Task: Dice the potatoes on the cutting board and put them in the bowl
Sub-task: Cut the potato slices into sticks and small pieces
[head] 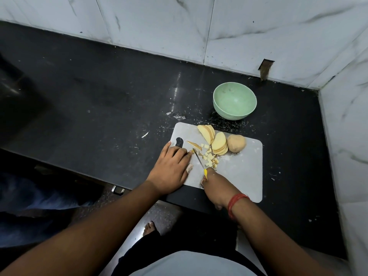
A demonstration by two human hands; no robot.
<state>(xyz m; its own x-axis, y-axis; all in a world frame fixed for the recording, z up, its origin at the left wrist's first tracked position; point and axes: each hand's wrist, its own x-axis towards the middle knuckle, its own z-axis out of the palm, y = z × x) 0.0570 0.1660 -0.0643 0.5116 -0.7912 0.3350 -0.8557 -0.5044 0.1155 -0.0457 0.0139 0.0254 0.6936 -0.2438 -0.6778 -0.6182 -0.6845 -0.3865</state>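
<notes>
Grey cutting board (243,176) carrying potato cubes (210,159); right hand (217,186) gripping knife (199,160); left hand (171,170) lying flat, fingers straight; green bowl (235,100) sitting behind

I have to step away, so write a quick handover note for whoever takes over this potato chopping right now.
Left hand rests flat on the cutting board. Right hand grips the knife, blade beside the diced pieces.
Done: a small pile diced; two stacks of slices cut.
Left: dice the slices and the uncut potato, then move everything into the green bowl, which looks empty.
</notes>
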